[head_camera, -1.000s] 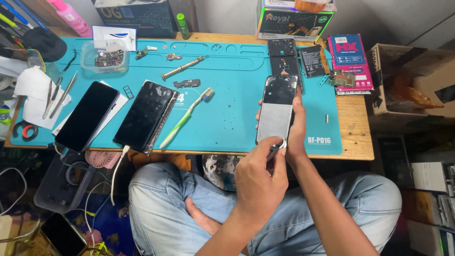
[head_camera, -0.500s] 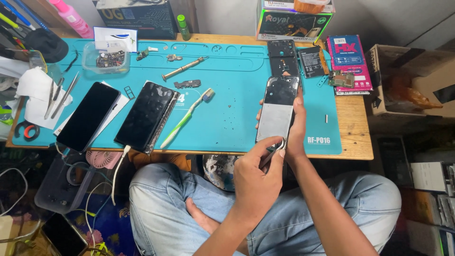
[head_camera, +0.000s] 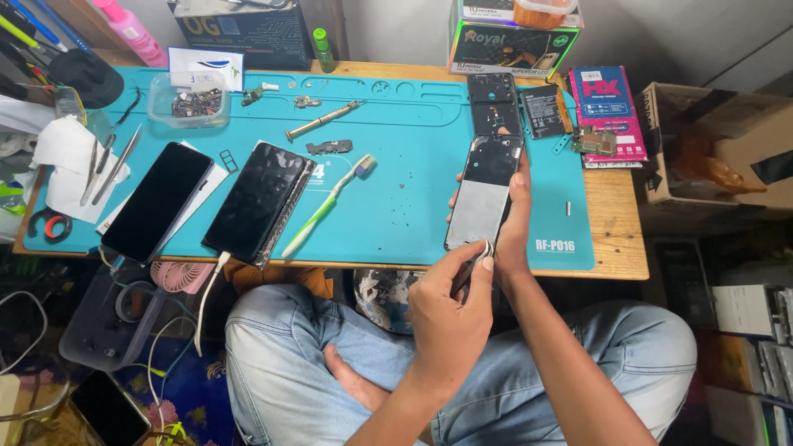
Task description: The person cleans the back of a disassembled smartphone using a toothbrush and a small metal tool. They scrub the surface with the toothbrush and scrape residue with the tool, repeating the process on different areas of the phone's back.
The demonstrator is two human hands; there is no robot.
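Observation:
My right hand (head_camera: 514, 221) holds an opened phone frame (head_camera: 483, 192) from beneath, tilted above the near right part of the teal work mat (head_camera: 413, 165). The thumb lies along the frame's right edge and fingertips show at its left edge. My left hand (head_camera: 450, 318) grips thin metal tweezers (head_camera: 472, 266), whose tip touches the frame's bottom edge. Both hands hover over my lap in blue jeans.
On the mat lie two black phones (head_camera: 155, 201) (head_camera: 258, 201), a green toothbrush (head_camera: 326, 206), a screwdriver (head_camera: 324, 120), a clear parts tub (head_camera: 192, 101), a back cover (head_camera: 494, 104), a battery (head_camera: 543, 110) and a circuit board (head_camera: 596, 142). Boxes line the far edge; cables hang at lower left.
My left hand has shifted slightly with the tweezers at the frame's bottom edge. The phone frame and my right hand stay nearly where they were.

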